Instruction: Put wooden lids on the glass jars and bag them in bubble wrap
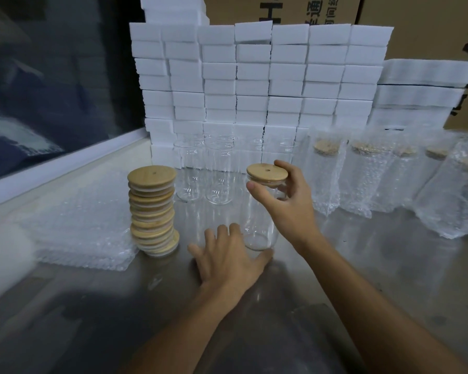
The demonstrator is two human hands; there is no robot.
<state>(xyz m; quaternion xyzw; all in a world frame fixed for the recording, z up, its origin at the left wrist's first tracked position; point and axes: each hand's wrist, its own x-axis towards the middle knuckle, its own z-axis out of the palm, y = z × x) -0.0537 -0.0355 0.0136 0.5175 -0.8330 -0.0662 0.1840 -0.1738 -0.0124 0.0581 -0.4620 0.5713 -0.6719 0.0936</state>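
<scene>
A clear glass jar [257, 228] stands near the middle of the steel table [362, 265] with a round wooden lid [266, 171] on its mouth. My right hand [289, 195] grips the jar's neck just under the lid, thumb in front and fingers behind. My left hand [227, 252] lies at the jar's base with fingers spread and relaxed, thumb touching the bottom edge. A tall leaning stack of wooden lids [152, 211] stands to the left. Empty jars [203, 171] wait behind it. A pile of flat bubble wrap bags [87, 225] lies at far left.
Several lidded jars in bubble wrap bags [384, 174] stand in a row at the right. A wall of white foam blocks [254, 85] fills the back, with cardboard boxes [416, 28] behind. A white ledge [65, 168] borders the table's left.
</scene>
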